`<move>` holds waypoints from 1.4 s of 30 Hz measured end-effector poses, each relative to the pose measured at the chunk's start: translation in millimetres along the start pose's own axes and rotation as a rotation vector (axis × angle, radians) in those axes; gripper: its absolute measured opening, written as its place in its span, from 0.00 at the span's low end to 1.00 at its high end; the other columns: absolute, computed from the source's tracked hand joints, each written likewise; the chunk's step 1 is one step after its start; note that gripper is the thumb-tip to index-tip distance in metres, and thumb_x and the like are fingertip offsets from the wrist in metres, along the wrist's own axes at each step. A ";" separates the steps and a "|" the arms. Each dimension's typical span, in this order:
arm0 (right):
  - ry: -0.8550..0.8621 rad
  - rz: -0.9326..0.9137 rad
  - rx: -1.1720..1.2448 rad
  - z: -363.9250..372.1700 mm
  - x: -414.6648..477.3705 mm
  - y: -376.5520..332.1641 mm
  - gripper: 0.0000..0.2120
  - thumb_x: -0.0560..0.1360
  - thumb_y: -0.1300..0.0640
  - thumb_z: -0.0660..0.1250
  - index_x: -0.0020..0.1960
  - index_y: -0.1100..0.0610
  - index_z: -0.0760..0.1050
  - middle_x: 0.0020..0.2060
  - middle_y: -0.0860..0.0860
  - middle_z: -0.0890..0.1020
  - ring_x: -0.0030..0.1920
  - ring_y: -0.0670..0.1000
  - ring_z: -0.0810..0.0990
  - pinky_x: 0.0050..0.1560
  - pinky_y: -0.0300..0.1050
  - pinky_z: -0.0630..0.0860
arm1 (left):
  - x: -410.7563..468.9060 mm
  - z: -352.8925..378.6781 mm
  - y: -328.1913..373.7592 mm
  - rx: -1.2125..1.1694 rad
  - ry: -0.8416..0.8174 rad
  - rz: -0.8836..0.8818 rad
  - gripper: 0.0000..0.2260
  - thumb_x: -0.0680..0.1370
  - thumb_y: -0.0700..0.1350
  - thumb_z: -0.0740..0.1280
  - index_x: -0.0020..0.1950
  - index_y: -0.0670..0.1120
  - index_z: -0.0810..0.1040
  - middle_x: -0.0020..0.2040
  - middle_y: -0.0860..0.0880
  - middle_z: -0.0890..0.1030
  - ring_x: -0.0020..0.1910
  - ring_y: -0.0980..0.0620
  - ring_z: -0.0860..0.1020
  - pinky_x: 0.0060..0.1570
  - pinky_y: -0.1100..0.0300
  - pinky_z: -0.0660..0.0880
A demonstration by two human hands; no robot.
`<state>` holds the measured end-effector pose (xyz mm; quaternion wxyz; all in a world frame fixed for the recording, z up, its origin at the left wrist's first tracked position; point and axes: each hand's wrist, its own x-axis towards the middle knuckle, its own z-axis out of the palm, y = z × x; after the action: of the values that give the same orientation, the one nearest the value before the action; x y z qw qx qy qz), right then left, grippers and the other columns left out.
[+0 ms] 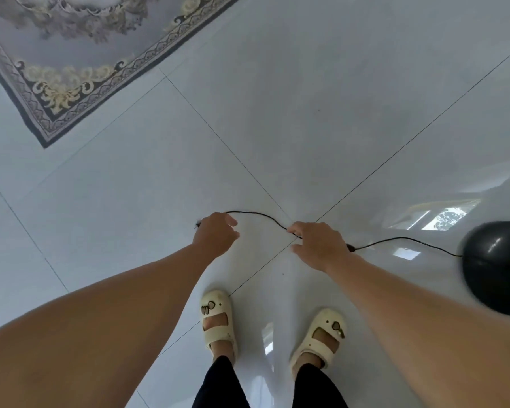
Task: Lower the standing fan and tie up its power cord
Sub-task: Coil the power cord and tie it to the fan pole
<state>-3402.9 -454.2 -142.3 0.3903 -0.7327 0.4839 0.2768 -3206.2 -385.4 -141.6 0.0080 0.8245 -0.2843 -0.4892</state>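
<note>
Black, thin power cord (pixel 262 215) spans in a shallow arc between both hands, over a glossy white tiled floor (pixel 130 172).

Left hand (pixel 215 234): the fingers (pixel 231 221) are curled around the cord, which enters the grip at the top of the hand. A short dark end (pixel 198 224) protrudes at the outer side of this hand. It is probably the plug, but it is too small and blurred to confirm.

Right hand (pixel 321 245): thumb and forefinger pinch the cord at their tips, and the remaining fingers are spread and loosely bent. The cord passes beneath the palm and emerges at the wrist side with a short thicker section (pixel 350 247). From there it runs in a low curve to the dark, round, glossy fan base (pixel 495 266).

The fan base rests on the floor at the right edge of the view, beside the right forearm. Only part of it is in view, and its outline is blurred.

Two cream open sandals (pixel 218 319) stand on the tiles below the hands, with dark trouser legs (pixel 221 387) above them.

A grey patterned rug with a dark border and pale gold scrollwork (pixel 59 81) lies at the upper left, well apart from the cord.
</note>
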 end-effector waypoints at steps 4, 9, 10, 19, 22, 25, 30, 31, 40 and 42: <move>-0.028 -0.010 -0.020 44.5 55.1 -21.3 0.22 0.78 0.52 0.63 0.72 0.47 0.67 0.67 0.49 0.76 0.69 0.54 0.70 0.68 0.52 0.66 | 53.7 11.8 -52.5 0.056 -0.006 0.007 0.15 0.77 0.42 0.69 0.63 0.44 0.78 0.61 0.42 0.80 0.61 0.45 0.77 0.64 0.50 0.73; -0.039 -0.032 -0.073 92.1 125.1 -42.7 0.22 0.78 0.52 0.64 0.72 0.47 0.67 0.67 0.50 0.75 0.68 0.55 0.70 0.66 0.53 0.66 | 117.6 29.3 -103.8 0.119 -0.027 0.002 0.16 0.78 0.42 0.68 0.65 0.45 0.76 0.64 0.44 0.77 0.64 0.46 0.76 0.66 0.51 0.72; -0.034 -0.034 -0.078 96.8 132.6 -44.3 0.22 0.78 0.52 0.64 0.71 0.47 0.67 0.68 0.50 0.75 0.68 0.55 0.70 0.66 0.53 0.66 | 124.2 31.7 -107.4 0.123 -0.027 0.002 0.16 0.78 0.42 0.68 0.66 0.45 0.76 0.65 0.44 0.77 0.64 0.46 0.75 0.66 0.51 0.71; 0.023 -0.069 -0.209 163.6 222.5 -40.1 0.30 0.78 0.51 0.65 0.76 0.50 0.58 0.74 0.49 0.63 0.70 0.57 0.65 0.65 0.54 0.67 | 215.4 75.3 -145.6 0.206 0.021 0.100 0.22 0.79 0.41 0.67 0.73 0.47 0.70 0.69 0.47 0.73 0.66 0.47 0.74 0.62 0.55 0.70; 0.062 -0.086 -0.216 178.6 244.9 -37.9 0.32 0.78 0.55 0.65 0.77 0.52 0.55 0.76 0.49 0.57 0.69 0.58 0.66 0.65 0.53 0.70 | 240.2 89.2 -150.9 0.217 0.099 0.163 0.22 0.79 0.39 0.66 0.73 0.46 0.69 0.71 0.48 0.69 0.64 0.46 0.75 0.56 0.58 0.70; 0.067 -0.106 -0.175 189.5 260.6 -39.5 0.33 0.78 0.59 0.65 0.78 0.53 0.53 0.77 0.50 0.55 0.69 0.58 0.67 0.66 0.54 0.71 | 255.5 101.4 -155.0 0.236 0.178 0.191 0.22 0.78 0.38 0.66 0.72 0.45 0.68 0.71 0.48 0.67 0.60 0.43 0.77 0.49 0.60 0.66; 0.136 -0.136 -0.129 208.6 271.2 -37.0 0.31 0.76 0.62 0.67 0.75 0.55 0.59 0.71 0.53 0.62 0.65 0.57 0.69 0.62 0.51 0.73 | 271.3 124.8 -168.9 0.233 0.254 0.126 0.11 0.77 0.34 0.64 0.58 0.41 0.72 0.59 0.42 0.71 0.50 0.39 0.77 0.45 0.52 0.71; 0.148 -0.144 -0.135 211.1 270.5 -35.7 0.30 0.76 0.63 0.67 0.74 0.56 0.60 0.70 0.54 0.63 0.64 0.57 0.69 0.61 0.50 0.74 | 271.6 129.1 -172.7 0.242 0.234 0.096 0.08 0.78 0.35 0.64 0.56 0.40 0.73 0.57 0.42 0.72 0.50 0.38 0.77 0.45 0.50 0.71; 0.067 -0.104 -0.189 203.3 242.3 -24.4 0.22 0.76 0.63 0.64 0.69 0.57 0.66 0.63 0.56 0.70 0.61 0.57 0.73 0.59 0.51 0.75 | 238.4 133.2 -166.7 0.079 0.195 0.214 0.03 0.77 0.38 0.64 0.45 0.44 0.73 0.45 0.48 0.74 0.42 0.45 0.74 0.34 0.58 0.67; 0.053 -0.053 -0.127 191.0 229.8 -24.1 0.16 0.78 0.63 0.62 0.66 0.59 0.70 0.60 0.56 0.72 0.59 0.58 0.75 0.58 0.50 0.75 | 223.2 123.1 -151.0 -0.006 0.162 0.238 0.03 0.78 0.38 0.64 0.45 0.45 0.73 0.45 0.47 0.77 0.42 0.44 0.76 0.36 0.54 0.71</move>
<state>-3299.0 -401.6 -418.5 0.3373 -0.7756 0.4561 0.2769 -3156.2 -332.7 -428.8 0.0914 0.8219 -0.3768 -0.4174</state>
